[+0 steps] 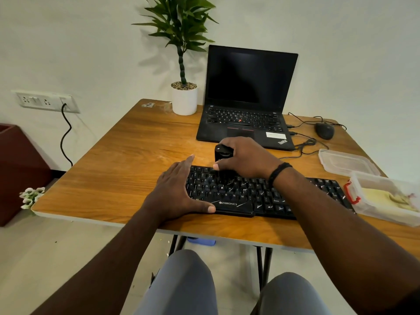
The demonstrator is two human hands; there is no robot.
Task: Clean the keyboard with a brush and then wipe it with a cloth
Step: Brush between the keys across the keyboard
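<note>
A black keyboard is laid across the near part of the wooden surface, its keys flecked with pale debris. Its left end is steadied by the left hand: the fingers are laid straight along the end of the keyboard and the thumb is pressed against its front edge, so this grip is released rather than clenched. A black brush is grasped by the right hand, the fingers curled round its body, and it is held over the keyboard's upper rows, left of centre; whether the bristles touch the keys cannot be told. A dark band is worn on the right wrist.

Behind the keyboard an open laptop is stood with a dark screen. A potted plant is set behind the keyboard, to the left of the laptop. A mouse is placed behind the keyboard's right end. Just beside that right end a clear container with a red clasp is set, something pale yellow being seen inside it, and a clear lid is laid just behind it.
</note>
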